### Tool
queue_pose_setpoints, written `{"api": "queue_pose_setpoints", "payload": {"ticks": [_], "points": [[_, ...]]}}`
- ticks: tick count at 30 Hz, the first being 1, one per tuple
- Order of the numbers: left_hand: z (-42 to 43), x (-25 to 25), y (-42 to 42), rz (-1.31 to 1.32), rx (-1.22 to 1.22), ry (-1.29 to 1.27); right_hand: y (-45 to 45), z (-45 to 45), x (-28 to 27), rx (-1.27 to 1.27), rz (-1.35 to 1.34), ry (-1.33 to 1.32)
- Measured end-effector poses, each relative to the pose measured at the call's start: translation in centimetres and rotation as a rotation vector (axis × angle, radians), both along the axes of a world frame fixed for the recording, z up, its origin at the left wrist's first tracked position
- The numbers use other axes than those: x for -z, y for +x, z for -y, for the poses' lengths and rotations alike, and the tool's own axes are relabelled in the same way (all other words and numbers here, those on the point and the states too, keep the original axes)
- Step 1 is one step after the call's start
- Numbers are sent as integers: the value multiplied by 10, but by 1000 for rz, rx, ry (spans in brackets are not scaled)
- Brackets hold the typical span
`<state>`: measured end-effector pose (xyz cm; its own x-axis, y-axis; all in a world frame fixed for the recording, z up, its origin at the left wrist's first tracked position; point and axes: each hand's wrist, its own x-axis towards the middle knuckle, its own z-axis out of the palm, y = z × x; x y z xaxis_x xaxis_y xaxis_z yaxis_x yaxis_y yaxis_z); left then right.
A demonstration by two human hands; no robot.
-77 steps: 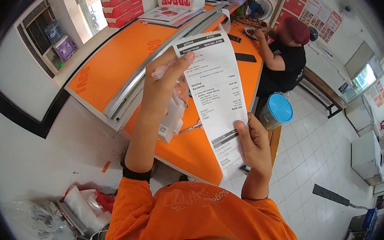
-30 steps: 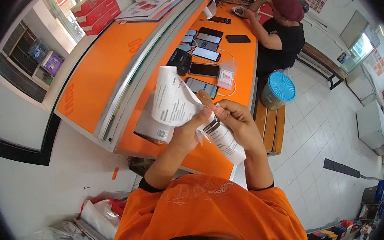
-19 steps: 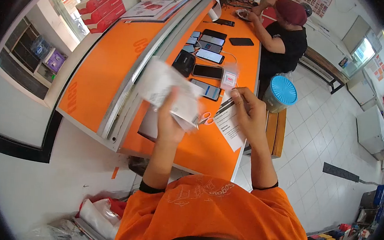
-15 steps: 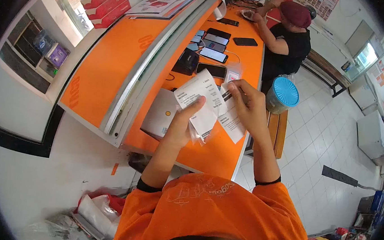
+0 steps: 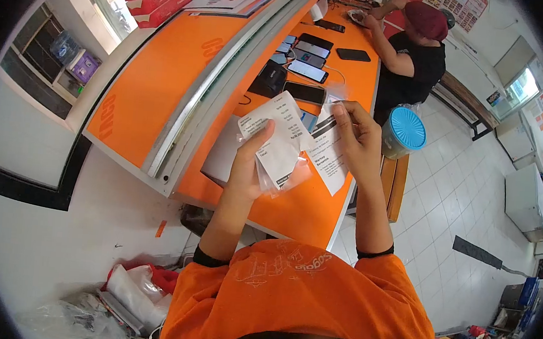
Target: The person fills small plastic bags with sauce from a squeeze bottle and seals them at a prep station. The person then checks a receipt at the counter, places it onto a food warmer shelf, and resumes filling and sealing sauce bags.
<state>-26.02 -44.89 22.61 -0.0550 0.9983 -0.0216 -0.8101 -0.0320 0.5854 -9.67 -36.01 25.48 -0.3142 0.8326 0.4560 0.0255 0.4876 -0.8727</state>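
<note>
Blue-lidded tub (image 5: 404, 130), contents unclear; left fingers (image 5: 266, 131) tight on receipt (image 5: 283, 124), right fingers (image 5: 347, 120) on slip (image 5: 329, 164)

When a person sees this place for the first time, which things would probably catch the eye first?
Probably the bright orange counter first, across the middle, with the white printed paper in the left hand and the printed slip in the right hand held above it. Next, likely, the round blue lid just beyond the counter's right edge, and the group of phones lying on the counter beyond the hands.
</note>
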Motion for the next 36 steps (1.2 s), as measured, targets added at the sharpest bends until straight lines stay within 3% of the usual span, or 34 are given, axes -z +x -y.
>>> {"api": "queue_pose_setpoints", "payload": {"ticks": [5, 10, 14, 15, 18, 23, 25, 28, 30, 36], "points": [[-7, -3, 8, -31, -119, -18, 7, 5, -1, 17, -89, -11], [-12, -9, 8, -137, -8, -58, 12, 8, -4, -33, -247, -158], [-12, -12, 29, -281, -76, -79, 0, 11, -3, 214, 86, 144], [-13, 2, 19, -379, 27, -49, -1, 14, -5, 274, 183, 111], [-14, 6, 28, -730, -119, 92, -5, 10, 13, 193, 117, 115], [-17, 13, 7, -831, 99, 3, -6, 1, 13, -205, -113, -416], [-14, 12, -1, -931, 199, -129, -14, -6, 16, -299, -205, -403], [-15, 37, -6, -637, 138, -58, -36, -17, 11, -350, -263, -392], [-9, 47, -12, -677, 170, -136, -56, -25, 6, -373, -285, -331], [32, 42, -9, -731, 138, -193, -119, -116, -16, -524, 97, -315]]}}
